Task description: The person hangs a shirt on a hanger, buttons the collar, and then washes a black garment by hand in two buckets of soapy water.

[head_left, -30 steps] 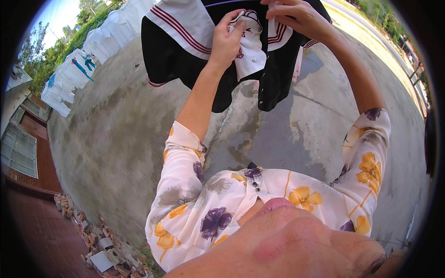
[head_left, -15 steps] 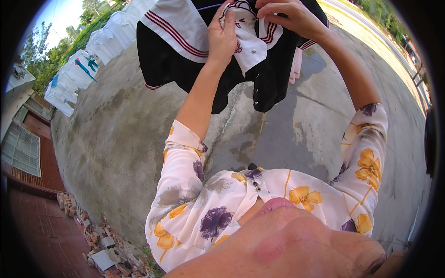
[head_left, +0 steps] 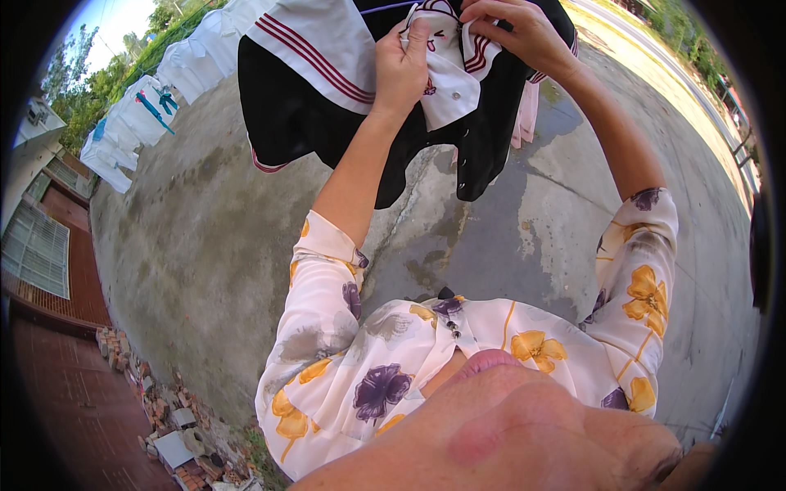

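1 black cloth garment (head_left: 282, 110), its white collar (head_left: 307, 33) bearing 3 dark red stripes (head_left: 313, 64) on the left half. At the garment: 1 bare left hand (head_left: 401, 69), 1 bare right hand (head_left: 521, 33), 1 white printed cloth flap (head_left: 449, 74) with 1 round silver snap (head_left: 456, 96). Beside its right edge: 1 pale pink cloth (head_left: 525, 119). To its left: overlapping white garments (head_left: 192, 61), uncountable.

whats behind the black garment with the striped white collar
A pink cloth peeks out past the right edge of the black garment, with partly wet concrete beyond. Whatever else is directly behind the garment is covered.
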`<control>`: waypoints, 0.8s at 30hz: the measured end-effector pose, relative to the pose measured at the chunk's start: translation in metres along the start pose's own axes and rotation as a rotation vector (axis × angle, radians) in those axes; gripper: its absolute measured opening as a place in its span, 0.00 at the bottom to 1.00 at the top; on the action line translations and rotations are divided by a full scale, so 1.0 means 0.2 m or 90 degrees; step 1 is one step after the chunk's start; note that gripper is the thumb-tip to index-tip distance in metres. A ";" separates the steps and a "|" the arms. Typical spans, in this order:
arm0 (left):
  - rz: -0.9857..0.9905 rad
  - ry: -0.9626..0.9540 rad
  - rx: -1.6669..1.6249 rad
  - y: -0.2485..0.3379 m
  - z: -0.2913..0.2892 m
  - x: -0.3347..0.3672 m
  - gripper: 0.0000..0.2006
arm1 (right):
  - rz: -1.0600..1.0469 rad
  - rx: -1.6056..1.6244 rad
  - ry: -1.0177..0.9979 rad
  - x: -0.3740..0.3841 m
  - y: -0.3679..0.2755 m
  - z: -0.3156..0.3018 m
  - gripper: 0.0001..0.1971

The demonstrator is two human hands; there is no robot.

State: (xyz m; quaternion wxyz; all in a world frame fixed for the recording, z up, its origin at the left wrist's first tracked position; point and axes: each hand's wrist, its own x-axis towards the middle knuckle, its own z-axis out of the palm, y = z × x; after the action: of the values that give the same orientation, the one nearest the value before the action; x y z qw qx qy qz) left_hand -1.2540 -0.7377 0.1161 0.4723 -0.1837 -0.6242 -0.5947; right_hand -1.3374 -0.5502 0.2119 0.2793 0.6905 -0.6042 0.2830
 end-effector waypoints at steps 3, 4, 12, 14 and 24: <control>0.006 -0.016 0.046 0.01 -0.02 0.00 0.21 | 0.010 0.010 0.021 0.00 0.01 0.02 0.05; 0.002 -0.022 0.059 0.01 -0.02 0.00 0.21 | 0.011 0.019 0.027 0.00 0.01 0.02 0.05; 0.041 0.029 0.106 0.01 -0.02 0.03 0.20 | 0.001 0.062 0.057 -0.01 0.03 0.04 0.04; 0.042 0.031 0.107 0.02 -0.02 0.03 0.21 | 0.015 0.073 0.063 -0.01 0.03 0.05 0.05; 0.026 0.000 0.114 0.15 -0.04 0.06 0.21 | 0.028 0.066 0.107 0.05 -0.01 0.05 0.05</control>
State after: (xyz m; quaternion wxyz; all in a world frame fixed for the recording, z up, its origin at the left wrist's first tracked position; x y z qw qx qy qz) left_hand -1.2335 -0.7413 0.1408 0.4988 -0.1532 -0.6712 -0.5265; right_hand -1.3345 -0.5642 0.2120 0.2865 0.6646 -0.5780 0.3770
